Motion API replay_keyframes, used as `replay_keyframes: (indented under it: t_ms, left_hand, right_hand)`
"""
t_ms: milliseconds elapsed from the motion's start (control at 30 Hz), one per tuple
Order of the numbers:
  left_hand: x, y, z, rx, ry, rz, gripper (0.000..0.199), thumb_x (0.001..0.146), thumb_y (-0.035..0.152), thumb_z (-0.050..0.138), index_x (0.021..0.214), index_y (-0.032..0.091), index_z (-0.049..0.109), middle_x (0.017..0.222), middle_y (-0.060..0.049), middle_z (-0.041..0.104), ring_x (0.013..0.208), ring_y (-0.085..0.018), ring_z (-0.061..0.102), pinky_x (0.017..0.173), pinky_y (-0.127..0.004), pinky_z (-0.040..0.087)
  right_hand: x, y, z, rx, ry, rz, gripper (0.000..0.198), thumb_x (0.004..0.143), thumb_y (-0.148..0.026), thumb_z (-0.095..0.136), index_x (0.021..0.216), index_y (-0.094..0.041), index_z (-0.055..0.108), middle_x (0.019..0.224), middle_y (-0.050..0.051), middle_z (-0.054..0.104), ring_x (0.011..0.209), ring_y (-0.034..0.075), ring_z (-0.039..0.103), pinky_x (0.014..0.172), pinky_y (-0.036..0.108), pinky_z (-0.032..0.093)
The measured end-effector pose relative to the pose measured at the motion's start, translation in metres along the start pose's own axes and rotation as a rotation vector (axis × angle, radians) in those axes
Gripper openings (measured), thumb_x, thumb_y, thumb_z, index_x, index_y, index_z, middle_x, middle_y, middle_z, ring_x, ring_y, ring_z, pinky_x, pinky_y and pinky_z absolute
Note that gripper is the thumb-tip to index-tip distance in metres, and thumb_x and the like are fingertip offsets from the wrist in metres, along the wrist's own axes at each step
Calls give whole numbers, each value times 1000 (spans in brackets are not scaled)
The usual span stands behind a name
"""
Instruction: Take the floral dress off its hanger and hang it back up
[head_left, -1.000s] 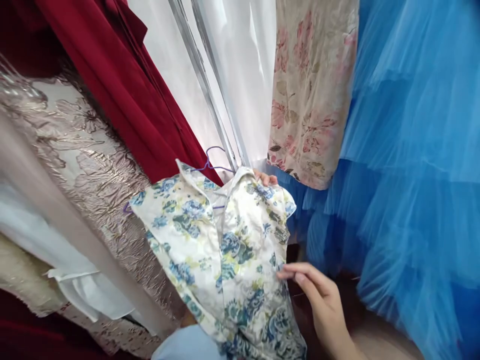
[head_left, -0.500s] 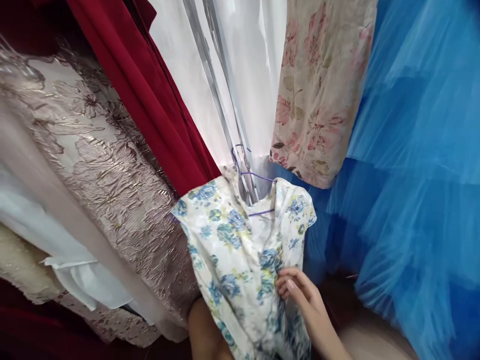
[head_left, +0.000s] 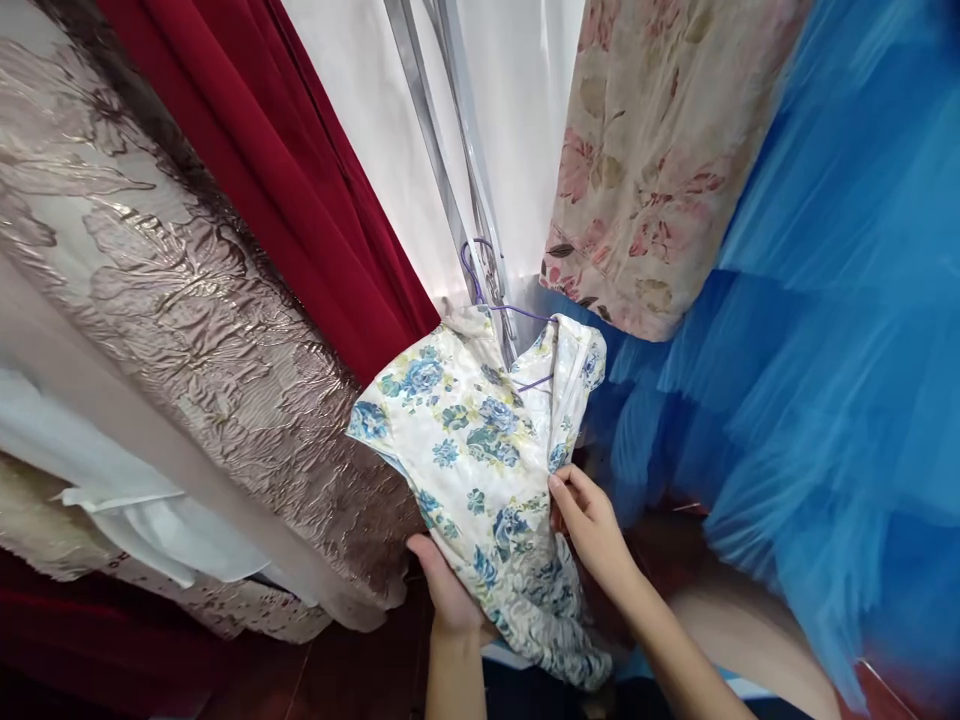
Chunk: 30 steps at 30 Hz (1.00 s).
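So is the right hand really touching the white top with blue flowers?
Touching. The head view shows the right hand with its thumb pressed on the front edge of the white top.

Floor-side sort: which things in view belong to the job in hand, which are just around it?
In hand:
- floral top: right hand pinches its front edge, left hand at its lower side
- purple hanger, inside the top

Just around:
- red cloth
- shiny brocade
- white cloth
- pink-flowered cloth
- blue tulle
- metal poles
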<state>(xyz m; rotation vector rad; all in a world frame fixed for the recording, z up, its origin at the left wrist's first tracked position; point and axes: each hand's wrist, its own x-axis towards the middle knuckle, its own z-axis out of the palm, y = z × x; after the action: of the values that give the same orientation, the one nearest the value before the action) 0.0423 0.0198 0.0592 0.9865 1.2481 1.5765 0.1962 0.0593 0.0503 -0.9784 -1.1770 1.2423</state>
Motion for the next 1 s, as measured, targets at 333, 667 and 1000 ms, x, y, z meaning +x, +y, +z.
replay_keyframes:
  t_ms: [333, 667, 1000]
  left_hand:
    - [4, -11, 11, 427, 462, 464, 62, 81, 34, 71, 134, 26, 39, 136, -14, 50, 127, -26, 53, 110, -42, 43]
    - [-19, -25, 55, 646, -44, 342, 6, 94, 32, 49, 97, 28, 52, 88, -6, 62, 84, -23, 62, 75, -35, 51]
    - [-15, -5, 38, 635, -235, 330, 21, 91, 22, 49, 70, 25, 49, 73, -3, 58, 70, -19, 57, 67, -30, 47]
  right_hand:
    - [-24, -16, -15, -207, -26, -73, 34, 96, -42, 54, 71, -19, 51, 63, -3, 45, 59, 13, 41, 56, 25, 32]
    - [-32, -23, -9, 57, -89, 33, 34, 86, -45, 68, 68, -17, 58, 53, -1, 54, 49, 12, 46, 50, 24, 34]
    - [3, -38, 8, 264, 46, 39, 33, 80, -41, 74, 62, -17, 61, 45, -2, 56, 38, 8, 41, 40, 21, 32]
